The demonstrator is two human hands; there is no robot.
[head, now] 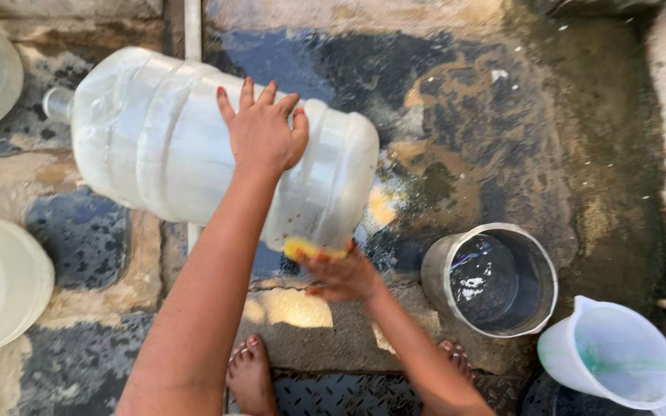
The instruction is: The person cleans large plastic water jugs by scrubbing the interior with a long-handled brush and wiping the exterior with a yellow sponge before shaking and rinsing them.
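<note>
Left hand: flat, fingers spread, resting on clear water jug lying sideways on wet stone floor. Right hand: closed around yellow sponge, pressed to jug's base. Nearby: steel bucket holding water, white plastic pitcher beside it.

The left arm runs up from the bottom edge toward twelve o'clock, nearly straight, its left hand laid flat, palm down, fingers spread and pointing to twelve. The right arm enters from five o'clock and angles toward ten, wrist bent, with the right hand curled closed, fingers gripping, knuckles up.
</note>
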